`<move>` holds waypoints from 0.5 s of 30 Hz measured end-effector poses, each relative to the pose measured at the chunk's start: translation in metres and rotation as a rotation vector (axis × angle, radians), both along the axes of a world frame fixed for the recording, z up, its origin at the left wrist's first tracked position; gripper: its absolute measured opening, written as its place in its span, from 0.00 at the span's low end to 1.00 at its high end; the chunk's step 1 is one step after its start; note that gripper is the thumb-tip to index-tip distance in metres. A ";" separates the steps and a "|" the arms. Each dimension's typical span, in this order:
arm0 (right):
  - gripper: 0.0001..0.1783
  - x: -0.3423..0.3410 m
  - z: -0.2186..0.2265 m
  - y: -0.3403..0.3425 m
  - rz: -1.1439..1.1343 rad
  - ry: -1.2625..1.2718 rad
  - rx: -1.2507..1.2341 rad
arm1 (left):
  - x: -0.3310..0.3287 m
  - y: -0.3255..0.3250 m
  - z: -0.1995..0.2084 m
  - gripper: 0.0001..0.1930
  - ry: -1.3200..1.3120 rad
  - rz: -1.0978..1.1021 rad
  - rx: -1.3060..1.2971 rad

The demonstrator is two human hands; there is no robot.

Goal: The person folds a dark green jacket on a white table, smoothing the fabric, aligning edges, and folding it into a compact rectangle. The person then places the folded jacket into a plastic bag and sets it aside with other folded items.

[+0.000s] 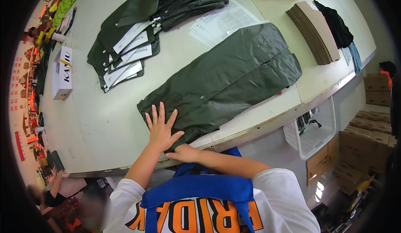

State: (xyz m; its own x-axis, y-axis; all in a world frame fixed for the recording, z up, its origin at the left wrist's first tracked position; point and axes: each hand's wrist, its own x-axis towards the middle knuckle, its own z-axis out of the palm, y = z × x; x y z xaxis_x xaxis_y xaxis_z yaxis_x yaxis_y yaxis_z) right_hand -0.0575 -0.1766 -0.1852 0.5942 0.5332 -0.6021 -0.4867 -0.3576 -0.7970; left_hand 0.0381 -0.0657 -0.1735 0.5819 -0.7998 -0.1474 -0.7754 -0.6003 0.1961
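A folded dark green garment of shiny, waterproof-looking cloth lies slantwise on the table before me. A lengthwise fold or seam runs along it. My left hand presses flat on its near left end, fingers spread. Close beside it, my right hand is closed at the garment's lower corner by the table edge, its fingers partly hidden. Farther back on the left lies a stack of similar green garments, with several white tags showing at their ends.
Printed sheets lie behind the garment. A stack of brown cardboard pieces and black cloth are on the right. A white box stands at the left. Below the table edge are a white basket and cartons.
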 end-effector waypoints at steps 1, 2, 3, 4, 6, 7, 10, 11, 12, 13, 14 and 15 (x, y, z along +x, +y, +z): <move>0.30 -0.021 -0.011 -0.021 -0.155 -0.150 0.177 | 0.000 -0.001 -0.004 0.40 -0.006 -0.007 0.020; 0.27 -0.040 -0.017 -0.047 -0.177 -0.317 0.217 | -0.003 0.000 -0.002 0.42 0.020 0.029 0.173; 0.23 -0.051 0.011 -0.091 -0.292 -0.249 0.256 | -0.004 0.009 -0.006 0.42 0.034 0.047 0.160; 0.18 -0.061 0.028 -0.133 -0.491 0.163 0.292 | -0.002 0.017 -0.007 0.43 0.028 0.037 0.161; 0.16 -0.087 0.043 -0.200 -1.017 0.061 -0.220 | 0.002 0.027 -0.002 0.44 0.030 0.028 0.196; 0.17 -0.095 0.045 -0.225 -1.127 0.078 -0.433 | 0.003 0.033 -0.003 0.42 0.002 0.034 0.199; 0.13 -0.113 0.022 -0.268 -1.813 0.043 -0.030 | 0.008 0.042 -0.010 0.43 -0.031 -0.011 0.144; 0.11 -0.108 0.018 -0.273 -2.006 -0.028 0.093 | 0.009 0.042 -0.011 0.44 -0.027 -0.032 0.149; 0.10 -0.102 0.017 -0.276 -2.189 -0.105 0.227 | 0.010 0.043 -0.012 0.44 -0.025 -0.048 0.157; 0.09 -0.100 0.021 -0.282 -2.138 -0.252 0.122 | 0.011 0.043 -0.012 0.45 -0.024 -0.062 0.165; 0.07 -0.099 0.030 -0.288 -2.078 -0.394 0.019 | 0.014 0.043 -0.010 0.45 0.006 -0.060 0.200; 0.06 -0.097 0.036 -0.292 -2.008 -0.531 -0.085 | 0.016 0.046 -0.011 0.45 0.001 -0.066 0.191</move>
State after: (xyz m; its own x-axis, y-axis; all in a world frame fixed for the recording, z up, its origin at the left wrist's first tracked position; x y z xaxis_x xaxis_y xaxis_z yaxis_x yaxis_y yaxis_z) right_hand -0.1544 -0.4682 -0.1490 0.2698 -0.9424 -0.1978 0.0594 0.2213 -0.9734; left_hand 0.0537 -0.0197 -0.1843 0.5284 -0.7938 -0.3011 -0.8144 -0.5742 0.0844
